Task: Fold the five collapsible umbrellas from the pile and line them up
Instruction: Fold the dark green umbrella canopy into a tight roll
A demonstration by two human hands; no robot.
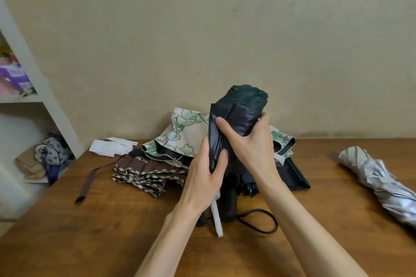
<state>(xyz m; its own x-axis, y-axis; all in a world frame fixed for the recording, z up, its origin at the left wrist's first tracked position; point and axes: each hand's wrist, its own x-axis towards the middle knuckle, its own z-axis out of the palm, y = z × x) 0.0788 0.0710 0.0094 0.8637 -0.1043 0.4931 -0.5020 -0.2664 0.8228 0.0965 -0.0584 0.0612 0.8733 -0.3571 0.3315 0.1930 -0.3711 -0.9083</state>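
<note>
The left hand (208, 173) grips with curled fingers the lower folds of the upright black fabric collapsible umbrella (243, 105), the right hand (249, 141) wraps it just above, its black cylindrical handle (228, 207) seemingly touching the brown wooden table (112, 231) below the fingers, a crumpled beige-and-green floral umbrella (180, 139) just behind them.

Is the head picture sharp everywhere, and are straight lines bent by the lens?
Head view: soft, even light, no glare; the black umbrella, left hand and right hand are sharp; the white shelf at the left edge looks blurred and leans, bent by the wide lens.

Wooden table (337, 200), white shelf (50, 101) (bags (53, 153) inside)
</note>
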